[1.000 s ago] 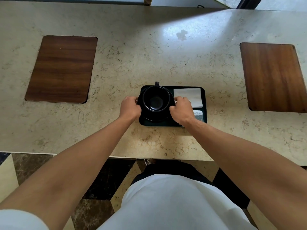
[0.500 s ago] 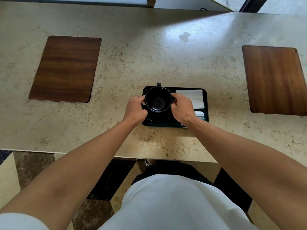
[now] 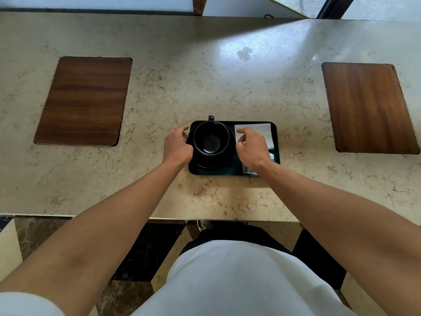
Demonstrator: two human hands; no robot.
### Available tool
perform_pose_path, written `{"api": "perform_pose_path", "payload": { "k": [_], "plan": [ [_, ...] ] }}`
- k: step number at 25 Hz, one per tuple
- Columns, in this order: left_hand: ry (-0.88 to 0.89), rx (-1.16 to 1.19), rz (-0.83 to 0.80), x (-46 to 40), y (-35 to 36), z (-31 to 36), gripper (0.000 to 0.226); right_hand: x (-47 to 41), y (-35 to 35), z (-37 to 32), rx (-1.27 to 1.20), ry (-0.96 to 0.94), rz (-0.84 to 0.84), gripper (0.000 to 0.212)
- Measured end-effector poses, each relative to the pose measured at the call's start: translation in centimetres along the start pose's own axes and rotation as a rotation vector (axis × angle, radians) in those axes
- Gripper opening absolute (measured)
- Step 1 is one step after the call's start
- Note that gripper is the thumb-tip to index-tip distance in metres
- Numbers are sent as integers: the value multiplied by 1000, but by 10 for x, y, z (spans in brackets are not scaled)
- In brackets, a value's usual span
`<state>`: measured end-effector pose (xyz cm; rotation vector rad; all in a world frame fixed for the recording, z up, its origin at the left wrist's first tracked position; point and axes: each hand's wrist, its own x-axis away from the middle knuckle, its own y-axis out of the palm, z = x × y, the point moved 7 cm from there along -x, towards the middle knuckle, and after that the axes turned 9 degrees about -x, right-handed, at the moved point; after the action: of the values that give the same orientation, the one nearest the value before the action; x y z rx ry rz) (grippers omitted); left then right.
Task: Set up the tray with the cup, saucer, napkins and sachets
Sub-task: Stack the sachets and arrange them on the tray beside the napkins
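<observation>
A black cup (image 3: 211, 142) stands upright on a black saucer (image 3: 211, 164) in the left half of a dark rectangular tray (image 3: 276, 142); its handle points away from me. White napkins (image 3: 264, 132) lie in the tray's far right part, and sachets (image 3: 247, 170) show at its near right, partly hidden under my wrist. My left hand (image 3: 177, 147) hovers just left of the cup, fingers apart, holding nothing. My right hand (image 3: 251, 148) is just right of the cup, over the napkins, fingers loosely curled and empty.
The tray sits mid-way on a marble counter (image 3: 205, 76). Two inlaid wooden panels lie flush in it, one at the left (image 3: 84, 101) and one at the right (image 3: 366, 108). The counter's near edge runs just above my white apron (image 3: 246, 281).
Both hands gripped the cup and saucer a second ago; they have now let go and drawn slightly outward. The cup rests on the saucer in the tray.
</observation>
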<state>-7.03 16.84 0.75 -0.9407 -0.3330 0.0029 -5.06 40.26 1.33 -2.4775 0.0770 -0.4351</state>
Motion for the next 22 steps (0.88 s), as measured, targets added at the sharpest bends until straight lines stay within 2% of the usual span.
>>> {"api": "perform_pose_path", "payload": {
  "k": [7, 11, 15, 22],
  "plan": [
    [193, 19, 53, 0, -6, 68, 61, -11, -38, 14, 71, 8, 55, 39],
    [413, -121, 40, 9, 9, 107, 47, -14, -57, 29, 97, 21, 58, 33],
    [634, -317, -77, 20, 41, 134, 42, -17, -73, 43, 123, 20, 61, 32],
    [686, -603, -154, 24, 90, 155, 36, -30, -81, 71, 151, 19, 10, 35]
  ]
}}
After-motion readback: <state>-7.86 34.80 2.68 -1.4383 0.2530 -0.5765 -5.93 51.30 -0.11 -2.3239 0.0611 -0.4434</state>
